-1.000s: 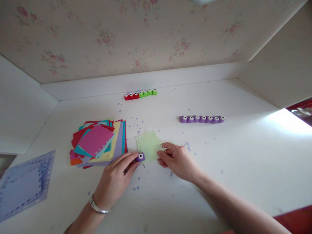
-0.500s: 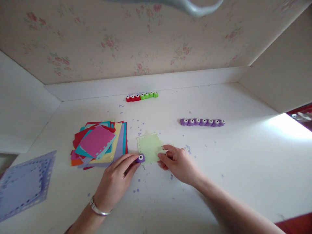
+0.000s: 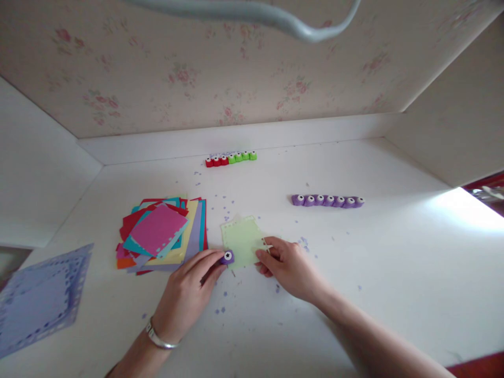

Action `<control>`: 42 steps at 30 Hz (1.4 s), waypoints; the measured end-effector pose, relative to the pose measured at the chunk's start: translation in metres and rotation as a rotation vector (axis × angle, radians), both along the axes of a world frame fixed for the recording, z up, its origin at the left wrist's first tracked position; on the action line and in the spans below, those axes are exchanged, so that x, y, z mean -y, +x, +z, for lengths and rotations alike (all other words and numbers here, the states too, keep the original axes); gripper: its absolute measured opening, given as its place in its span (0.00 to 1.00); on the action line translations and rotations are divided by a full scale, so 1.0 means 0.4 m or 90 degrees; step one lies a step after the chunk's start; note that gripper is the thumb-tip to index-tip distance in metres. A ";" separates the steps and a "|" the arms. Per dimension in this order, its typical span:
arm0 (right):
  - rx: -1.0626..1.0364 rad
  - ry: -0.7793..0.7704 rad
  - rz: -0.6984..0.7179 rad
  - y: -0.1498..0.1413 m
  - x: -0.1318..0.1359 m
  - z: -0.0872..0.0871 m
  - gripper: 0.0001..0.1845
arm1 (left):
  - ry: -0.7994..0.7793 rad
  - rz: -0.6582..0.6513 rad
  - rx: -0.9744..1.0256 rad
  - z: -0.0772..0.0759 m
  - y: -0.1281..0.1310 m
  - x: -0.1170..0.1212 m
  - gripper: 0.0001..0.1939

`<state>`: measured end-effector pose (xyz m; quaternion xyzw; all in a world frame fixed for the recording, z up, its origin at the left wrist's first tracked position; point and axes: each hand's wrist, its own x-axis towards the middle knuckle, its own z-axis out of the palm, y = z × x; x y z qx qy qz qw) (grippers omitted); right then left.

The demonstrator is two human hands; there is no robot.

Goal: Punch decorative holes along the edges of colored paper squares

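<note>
Between the thumb and fingers of my left hand (image 3: 195, 281) is a small purple craft punch (image 3: 227, 256) with a white top bearing a black star. The punch sits at the lower left corner of a pale green sheet of paper (image 3: 243, 239). Small holes run along the sheet's left and upper edges. My right hand (image 3: 285, 265) pinches the sheet at its right side, thumb on top, fingers curled partly under it. Whether the punch's jaw is around the paper edge is hard to make out.
Left of the green sheet lies a stack of coloured papers (image 3: 159, 231). Punched lilac sheets (image 3: 37, 302) lie at the far left. A row of purple punches (image 3: 329, 200) stands at the right, red and green punches (image 3: 231, 159) near the back wall. Lilac paper bits dot the white tabletop (image 3: 386, 262).
The whole view has shifted slightly, with things sitting a little lower in the picture. Both hands keep their grip on the punch and the green paper, nearly in place.
</note>
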<state>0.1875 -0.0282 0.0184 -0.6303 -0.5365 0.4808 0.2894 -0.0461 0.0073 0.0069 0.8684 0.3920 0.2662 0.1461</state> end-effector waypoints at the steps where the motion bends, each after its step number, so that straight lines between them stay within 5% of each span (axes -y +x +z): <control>1: 0.000 0.000 0.001 0.000 0.000 0.000 0.09 | 0.000 -0.001 0.001 0.001 0.000 0.000 0.13; 13: -0.004 0.002 -0.003 0.000 -0.001 0.001 0.10 | -0.042 -0.003 -0.003 -0.004 -0.002 -0.003 0.14; 25: -0.008 0.019 0.004 -0.001 0.003 -0.007 0.11 | -0.193 0.063 0.062 0.049 0.020 -0.011 0.12; 37: 0.003 0.033 0.012 -0.001 0.003 -0.002 0.12 | -0.205 0.048 0.060 0.061 0.046 -0.025 0.08; 42: 0.008 0.045 0.018 0.002 0.004 -0.004 0.12 | -0.412 0.093 0.112 0.066 0.061 -0.037 0.10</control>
